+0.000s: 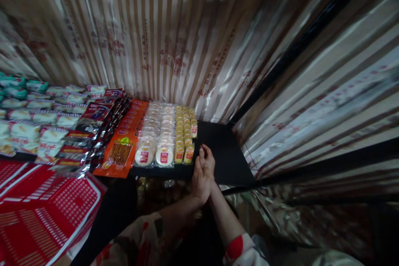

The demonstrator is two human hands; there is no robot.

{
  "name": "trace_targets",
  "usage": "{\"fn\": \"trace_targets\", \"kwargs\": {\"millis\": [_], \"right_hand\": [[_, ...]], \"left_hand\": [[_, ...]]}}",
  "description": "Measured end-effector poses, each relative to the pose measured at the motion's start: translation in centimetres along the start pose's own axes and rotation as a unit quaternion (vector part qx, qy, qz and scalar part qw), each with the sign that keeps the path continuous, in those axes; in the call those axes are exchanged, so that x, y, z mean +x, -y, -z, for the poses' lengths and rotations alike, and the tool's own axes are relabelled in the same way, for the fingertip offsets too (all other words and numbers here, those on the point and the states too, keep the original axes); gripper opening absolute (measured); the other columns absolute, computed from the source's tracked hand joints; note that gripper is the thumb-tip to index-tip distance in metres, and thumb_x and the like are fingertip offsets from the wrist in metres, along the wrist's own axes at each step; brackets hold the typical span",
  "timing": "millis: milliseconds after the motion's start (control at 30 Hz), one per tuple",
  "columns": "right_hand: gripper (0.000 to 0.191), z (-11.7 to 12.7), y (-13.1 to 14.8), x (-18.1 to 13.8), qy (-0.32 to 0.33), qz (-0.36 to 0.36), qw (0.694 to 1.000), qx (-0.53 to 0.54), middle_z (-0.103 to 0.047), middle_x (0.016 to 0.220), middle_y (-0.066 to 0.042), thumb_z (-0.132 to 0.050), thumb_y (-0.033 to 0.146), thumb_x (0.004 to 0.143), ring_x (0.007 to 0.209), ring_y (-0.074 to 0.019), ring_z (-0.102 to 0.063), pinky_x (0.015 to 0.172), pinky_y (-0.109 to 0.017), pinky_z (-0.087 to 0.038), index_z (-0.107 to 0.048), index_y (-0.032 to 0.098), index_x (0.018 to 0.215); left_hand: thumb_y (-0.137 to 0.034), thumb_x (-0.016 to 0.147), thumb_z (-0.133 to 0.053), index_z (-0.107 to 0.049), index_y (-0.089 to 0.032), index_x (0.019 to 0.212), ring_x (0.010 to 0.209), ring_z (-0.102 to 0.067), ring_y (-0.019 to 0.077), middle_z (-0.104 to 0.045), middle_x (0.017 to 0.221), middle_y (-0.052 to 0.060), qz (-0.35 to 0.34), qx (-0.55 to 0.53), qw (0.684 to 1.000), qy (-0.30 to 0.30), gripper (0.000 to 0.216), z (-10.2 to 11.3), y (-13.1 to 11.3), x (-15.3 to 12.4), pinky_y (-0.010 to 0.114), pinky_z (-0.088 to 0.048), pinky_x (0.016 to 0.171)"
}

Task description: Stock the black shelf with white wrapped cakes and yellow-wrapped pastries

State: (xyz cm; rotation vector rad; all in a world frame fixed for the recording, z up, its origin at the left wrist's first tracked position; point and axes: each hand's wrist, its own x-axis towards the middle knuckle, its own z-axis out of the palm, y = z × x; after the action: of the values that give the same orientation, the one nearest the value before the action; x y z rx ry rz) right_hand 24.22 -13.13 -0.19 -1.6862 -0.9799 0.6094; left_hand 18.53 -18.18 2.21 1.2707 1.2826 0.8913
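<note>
My left hand [200, 185] and my right hand [208, 161] are together at the front edge of a black shelf [226, 149], the right slightly farther forward. Both look closed, fingers bent and pressed against each other. Anything between them is hidden. Just left of my hands stand rows of small yellow packaged cakes [188, 153]. Beside those are two rows of round white wrapped cakes [164, 156]. An orange snack bag [120, 153] with brown sticks printed on it lies farther left.
Dark red snack packets [96, 116] and several white packets [51, 139] fill the shelf's left side, with green packets [14, 87] behind. A red plastic basket [46, 216] is at lower left. Striped plastic sheeting [174, 29] hangs behind; a black pole [280, 66] slants at right.
</note>
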Motion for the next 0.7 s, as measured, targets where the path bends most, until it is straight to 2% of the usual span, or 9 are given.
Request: {"fn": "trace_targets", "kwargs": {"millis": [100,267,333,433,533,600,700], "right_hand": [[0.041,0.0,-0.4,-3.9,-0.024,-0.009,1.000,0.014,-0.063,0.109,-0.012,-0.044,0.041,0.080,0.099,-0.0219,-0.058,0.084,-0.033,-0.043,-0.058,0.018,0.111],[0.040,-0.5,-1.4,-10.6,-0.042,-0.001,0.999,0.022,-0.063,0.106,-0.010,-0.040,0.044,0.083,0.086,-0.0173,-0.060,0.079,-0.031,-0.046,-0.057,0.017,0.107],[0.037,-0.9,-2.0,-12.8,-0.024,0.007,1.000,0.003,-0.065,0.101,-0.009,-0.039,0.042,0.084,0.085,-0.0172,-0.061,0.080,-0.030,-0.046,-0.058,0.018,0.104],[0.032,-1.7,-3.0,-15.3,0.059,0.019,0.997,-0.041,-0.067,0.094,-0.007,-0.041,0.039,0.083,0.088,-0.0189,-0.061,0.083,-0.032,-0.046,-0.063,0.020,0.097],[0.027,-2.9,-3.8,-16.8,0.148,0.017,0.984,-0.100,-0.069,0.095,-0.006,-0.044,0.034,0.081,0.091,-0.0202,-0.062,0.084,-0.033,-0.046,-0.066,0.022,0.091],[0.027,-3.8,-4.2,-17.3,0.207,0.025,0.969,-0.131,-0.069,0.098,-0.007,-0.045,0.027,0.079,0.093,-0.0205,-0.062,0.086,-0.034,-0.046,-0.067,0.021,0.094],[0.029,-5.3,-4.5,-17.6,0.284,0.051,0.945,-0.157,-0.069,0.102,-0.008,-0.047,0.021,0.079,0.096,-0.0222,-0.062,0.088,-0.036,-0.044,-0.067,0.021,0.100]], "left_hand": [[-0.024,0.088,-0.034,-0.036,-0.013,0.134,0.126,-0.042,0.0198,-0.043,0.138,0.013,-0.012,0.010,1.000,0.014,0.047,2.0,1.4,-3.4,0.032,-0.032,0.106],[-0.028,0.083,-0.040,-0.037,-0.012,0.133,0.124,-0.043,0.0217,-0.046,0.136,0.014,-0.076,0.024,0.995,0.056,0.052,6.0,4.6,-8.3,0.035,-0.033,0.105],[-0.032,0.084,-0.039,-0.038,-0.012,0.133,0.126,-0.041,0.0210,-0.044,0.137,0.014,-0.104,0.021,0.992,0.076,0.052,7.6,6.3,-9.7,0.035,-0.033,0.106],[-0.031,0.089,-0.030,-0.050,-0.014,0.121,0.119,-0.048,0.0190,-0.055,0.126,0.012,-0.085,0.040,0.993,0.076,0.042,9.9,9.0,-10.6,0.035,-0.036,0.103],[-0.022,0.087,-0.032,-0.059,-0.013,0.108,0.114,-0.051,0.0198,-0.059,0.116,0.013,-0.015,0.150,0.988,0.047,0.036,12.1,11.0,-10.1,0.035,-0.036,0.103],[-0.016,0.083,-0.035,-0.058,-0.011,0.110,0.118,-0.048,0.0213,-0.056,0.122,0.014,0.009,0.241,0.970,0.003,0.036,13.5,11.8,-9.2,0.036,-0.034,0.104],[-0.014,0.083,-0.037,-0.059,-0.010,0.109,0.121,-0.045,0.0250,-0.055,0.124,0.015,-0.013,0.373,0.928,-0.007,0.035,15.5,12.6,-7.2,0.039,-0.031,0.105]]}}
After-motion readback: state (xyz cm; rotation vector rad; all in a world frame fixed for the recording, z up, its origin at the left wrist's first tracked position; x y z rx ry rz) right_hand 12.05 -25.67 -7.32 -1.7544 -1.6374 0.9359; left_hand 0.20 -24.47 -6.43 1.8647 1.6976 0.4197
